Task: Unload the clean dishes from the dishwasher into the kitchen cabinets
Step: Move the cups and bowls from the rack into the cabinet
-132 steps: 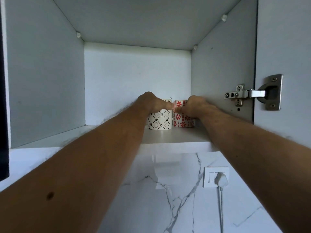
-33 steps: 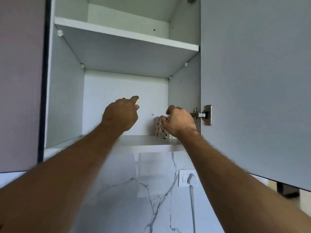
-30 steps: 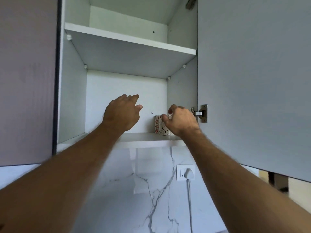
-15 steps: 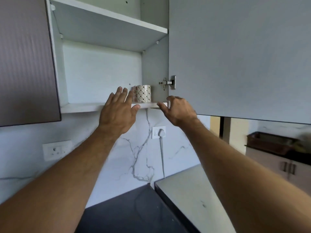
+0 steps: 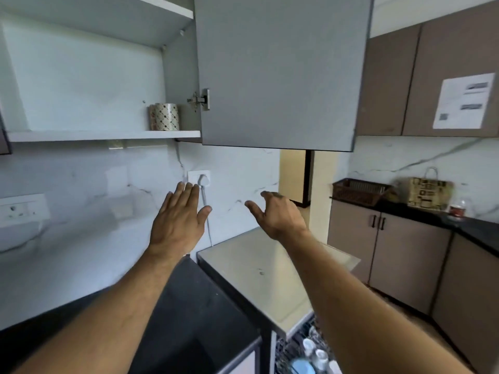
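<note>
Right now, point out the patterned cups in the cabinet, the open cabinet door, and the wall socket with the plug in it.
patterned cups (image 5: 165,116), head view, on the front cup's side.
cabinet door (image 5: 278,71), head view, middle of its inner face.
wall socket (image 5: 195,175), head view, on its white plate.

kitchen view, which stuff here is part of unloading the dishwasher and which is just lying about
Part of the job:
- mugs on the cabinet shelf
- open cabinet door
- dishes in the dishwasher rack
- left hand and right hand, both empty

Just lying about:
- basket on the far counter
- paper bag
- jar
- plug in the wall socket
- notice on the far cabinet
</note>
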`<state>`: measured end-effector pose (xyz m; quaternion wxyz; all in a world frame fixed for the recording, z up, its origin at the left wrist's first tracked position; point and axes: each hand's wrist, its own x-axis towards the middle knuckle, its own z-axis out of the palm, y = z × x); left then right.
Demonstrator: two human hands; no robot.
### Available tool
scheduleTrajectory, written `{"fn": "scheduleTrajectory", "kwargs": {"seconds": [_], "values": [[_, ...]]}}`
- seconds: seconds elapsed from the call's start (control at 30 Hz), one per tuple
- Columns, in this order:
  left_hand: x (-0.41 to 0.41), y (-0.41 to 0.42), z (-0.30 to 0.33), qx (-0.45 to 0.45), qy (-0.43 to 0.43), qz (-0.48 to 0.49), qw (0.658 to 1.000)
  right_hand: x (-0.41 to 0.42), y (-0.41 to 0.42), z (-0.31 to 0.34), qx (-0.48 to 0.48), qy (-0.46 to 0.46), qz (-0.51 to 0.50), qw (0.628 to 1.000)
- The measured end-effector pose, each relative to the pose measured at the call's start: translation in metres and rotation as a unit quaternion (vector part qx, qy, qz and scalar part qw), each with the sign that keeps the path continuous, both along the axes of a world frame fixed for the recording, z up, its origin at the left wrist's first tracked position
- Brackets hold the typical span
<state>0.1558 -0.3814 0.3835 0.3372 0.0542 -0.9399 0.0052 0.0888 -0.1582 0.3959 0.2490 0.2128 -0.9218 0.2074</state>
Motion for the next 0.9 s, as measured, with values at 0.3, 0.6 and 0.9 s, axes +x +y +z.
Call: {"fn": "scheduleTrajectory", "kwargs": {"seconds": [0.3, 0.6, 0.9], "values": [[0.019, 0.161, -0.064, 0.020, -0.067, -0.057, 0.996, 0.044, 0.170, -0.070, 0.047, -0.062, -0.072, 0.994], [0.031, 0.296, -0.130, 0.016, -0.108, -0.140, 0.984, 0.081, 0.306, -0.117, 0.027, -0.119, -0.146, 0.982], [0.005, 0.343, -0.208, 0.005, -0.177, -0.164, 0.970, 0.066, 0.378, -0.175, 0.008, -0.200, -0.204, 0.958]]}}
